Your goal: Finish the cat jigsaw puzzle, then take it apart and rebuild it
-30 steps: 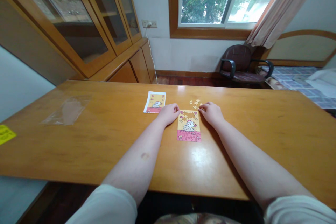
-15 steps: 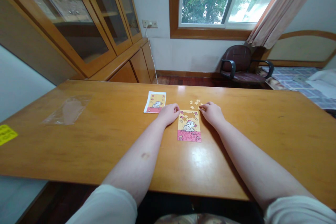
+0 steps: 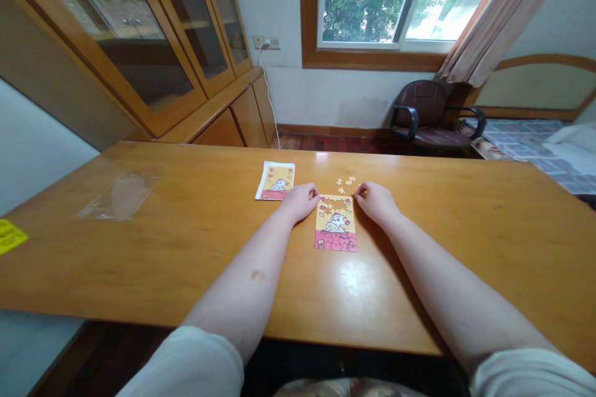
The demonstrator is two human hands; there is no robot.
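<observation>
Far left on the wooden table [image 3: 153, 267] there's a bright yellow label [image 3: 12, 237] right by the edge, then a crinkly clear plastic bag [image 3: 123, 195] lying flat. A cabinet [image 3: 217, 98] with glass doors stands behind that side. Next comes a picture card [image 3: 276, 181] with a white border, showing pretty much the same design as the puzzle.

The left hand [image 3: 300, 200] is just beside the card, fingers curled in with the thumb close to them, tips at the puzzle's far left corner. Can't tell if anything's pinched in there.

The puzzle [image 3: 336, 223] itself lies flat on the table between the two hands. It's a tall rectangle, long axis running away from the person, top pointing toward the window [image 3: 363, 0], so the drawing reads right way up from this seat. Pink band at the bottom, yellow above, white cartoon animal with a bit of red on its head, little red bits near the top corners. There's a ragged gap up top with bare wood showing.

A few loose pieces [image 3: 350, 182] sit just past its top edge. The right hand [image 3: 374, 200] is at the far right corner, fingertips bunched together; whether they've got a piece, can't say. Further right, a dark chair [image 3: 421, 105], then a bed [image 3: 516, 139].
</observation>
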